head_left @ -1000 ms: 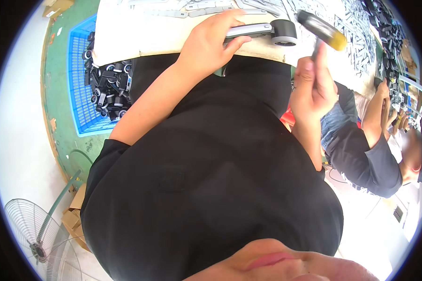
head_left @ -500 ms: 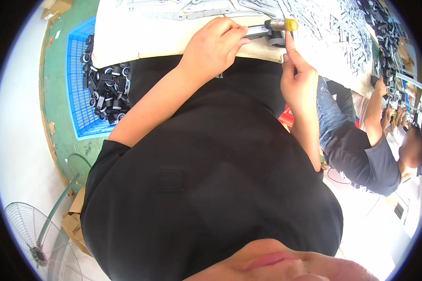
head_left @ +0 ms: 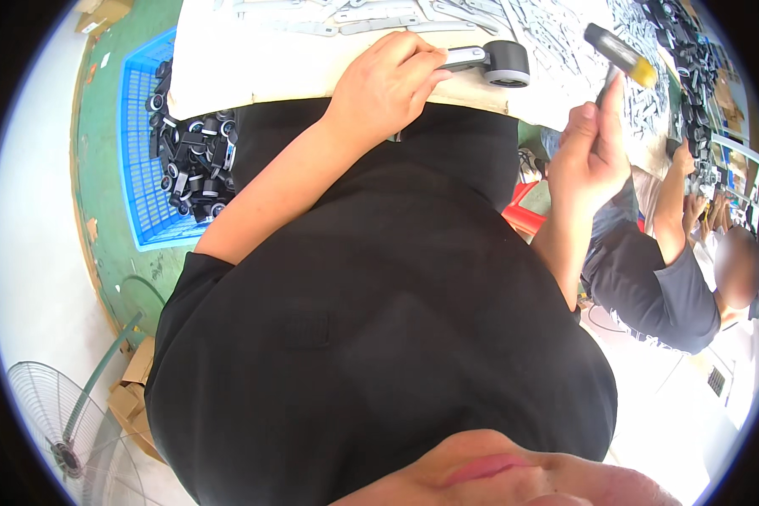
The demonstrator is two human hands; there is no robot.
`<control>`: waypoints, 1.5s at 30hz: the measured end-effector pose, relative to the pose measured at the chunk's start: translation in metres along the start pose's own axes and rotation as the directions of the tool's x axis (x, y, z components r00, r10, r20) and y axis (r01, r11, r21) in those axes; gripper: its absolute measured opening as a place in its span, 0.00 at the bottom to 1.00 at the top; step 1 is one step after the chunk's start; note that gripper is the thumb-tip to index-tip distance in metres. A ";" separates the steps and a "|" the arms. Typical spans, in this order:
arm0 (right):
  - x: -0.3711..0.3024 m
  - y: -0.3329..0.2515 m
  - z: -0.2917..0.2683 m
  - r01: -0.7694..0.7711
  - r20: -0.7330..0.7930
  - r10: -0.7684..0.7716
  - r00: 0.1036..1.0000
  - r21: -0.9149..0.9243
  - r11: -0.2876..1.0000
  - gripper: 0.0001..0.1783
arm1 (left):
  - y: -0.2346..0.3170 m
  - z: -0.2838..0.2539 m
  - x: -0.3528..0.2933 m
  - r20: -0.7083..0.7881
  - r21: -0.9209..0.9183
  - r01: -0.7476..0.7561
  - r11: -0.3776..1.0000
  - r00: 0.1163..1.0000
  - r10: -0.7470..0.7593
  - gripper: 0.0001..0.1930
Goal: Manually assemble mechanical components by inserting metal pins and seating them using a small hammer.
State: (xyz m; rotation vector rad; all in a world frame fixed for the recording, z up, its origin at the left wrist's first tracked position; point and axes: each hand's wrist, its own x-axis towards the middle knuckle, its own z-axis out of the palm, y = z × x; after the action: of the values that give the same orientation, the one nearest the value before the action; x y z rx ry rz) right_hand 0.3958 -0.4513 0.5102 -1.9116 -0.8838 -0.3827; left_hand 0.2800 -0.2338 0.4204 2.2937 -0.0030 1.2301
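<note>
My left hand is closed on the slim grey arm of a part with a thick black round end. That end rests at the near edge of the cloth-covered table, and a pale grey ring shows along its lower side. To the right, my right hand grips a small hammer by its handle, forefinger stretched along it. The hammer's head is dark at one end and yellow at the other, and is held up apart from the part. My fingers hide most of the handle.
Flat grey strips lie across the table's far side, with a dense heap of small grey pieces at right. A blue crate of black parts stands left. A fan is lower left; a co-worker sits at right.
The hammer has gone from over the black round end to up and right, carried by my right hand. My left hand keeps its hold on the part, whose round end now shows fully.
</note>
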 end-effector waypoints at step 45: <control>-0.025 -0.031 0.048 0.295 0.503 -0.242 0.830 -0.028 0.955 0.33 | 0.010 -0.021 0.000 0.210 -0.111 0.574 0.811 0.811 -0.546 0.49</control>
State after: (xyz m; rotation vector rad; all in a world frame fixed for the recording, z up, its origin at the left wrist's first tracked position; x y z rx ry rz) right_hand 0.3518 -0.4115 0.4917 -2.0217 -1.5127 -0.0955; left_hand 0.2614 -0.2329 0.4346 2.0231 0.4652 0.6927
